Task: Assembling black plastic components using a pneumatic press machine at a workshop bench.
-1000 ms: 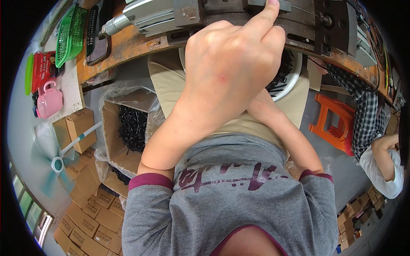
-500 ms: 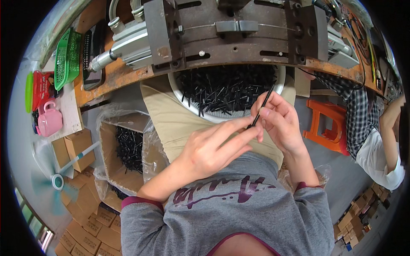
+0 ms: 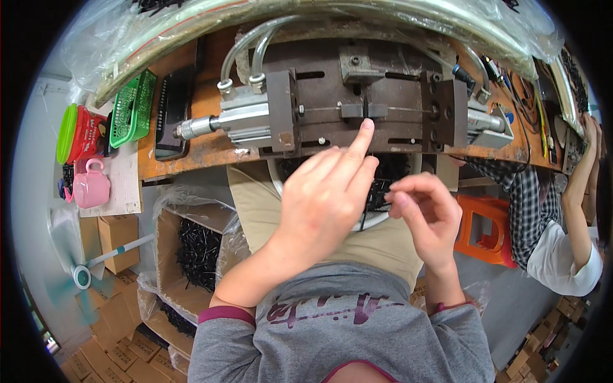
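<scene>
My left hand (image 3: 329,198) reaches forward over the bench edge, index finger stretched out and the other fingers bent. The index fingertip touches the small grey clamp block (image 3: 353,111), at a thin black piece (image 3: 365,105) standing in its middle gap. A slim black rod (image 3: 363,221) shows below this hand; whether the hand's hidden side holds it cannot be seen. My right hand (image 3: 431,220) hovers beside it above the basin rim, thumb and fingers curled together at the tips. Anything between them is too small to make out. Black pieces (image 3: 383,185) fill the white basin (image 3: 378,223) below.
A dark metal fixture (image 3: 281,108) with cylinders and hoses spans the bench. A green basket (image 3: 131,115) and pink cup (image 3: 91,186) are left. A lined carton (image 3: 167,249) holds black pieces. An orange stool (image 3: 482,230) and a co-worker's arm (image 3: 578,191) are right.
My hands have parted from the black rod they held together. The left one has moved forward to the clamp, where a black piece now stands. The view has shifted toward the bench.
</scene>
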Tool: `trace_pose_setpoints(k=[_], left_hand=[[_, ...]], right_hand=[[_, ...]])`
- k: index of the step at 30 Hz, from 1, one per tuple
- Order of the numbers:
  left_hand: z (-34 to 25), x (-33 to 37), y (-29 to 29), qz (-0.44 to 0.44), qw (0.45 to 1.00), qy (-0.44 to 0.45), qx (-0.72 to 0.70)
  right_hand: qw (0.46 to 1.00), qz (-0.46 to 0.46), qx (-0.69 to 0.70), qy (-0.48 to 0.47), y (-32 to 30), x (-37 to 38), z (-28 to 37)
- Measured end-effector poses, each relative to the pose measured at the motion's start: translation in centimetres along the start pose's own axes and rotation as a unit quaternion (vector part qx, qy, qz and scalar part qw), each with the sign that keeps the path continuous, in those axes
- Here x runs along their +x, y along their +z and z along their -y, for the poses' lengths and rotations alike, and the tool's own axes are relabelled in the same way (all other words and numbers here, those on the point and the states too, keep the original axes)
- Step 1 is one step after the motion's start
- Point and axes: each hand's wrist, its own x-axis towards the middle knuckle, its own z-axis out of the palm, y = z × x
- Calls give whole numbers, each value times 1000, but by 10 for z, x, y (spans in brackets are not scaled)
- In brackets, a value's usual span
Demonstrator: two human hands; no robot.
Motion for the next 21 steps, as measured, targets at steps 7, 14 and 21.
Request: trace_pose_setpoints(k=[7,14,21], left_hand=[[2,16,-3,39,997,-17,64],[1,13,-4,43,997,-26,60],[0,10,-9,26,1000,-15,7]], right_hand=[[999,17,41,-22,-9,24,33],[884,-62,-291,-360,1,150,101],[842,48,-502,-191,45,294,135]])
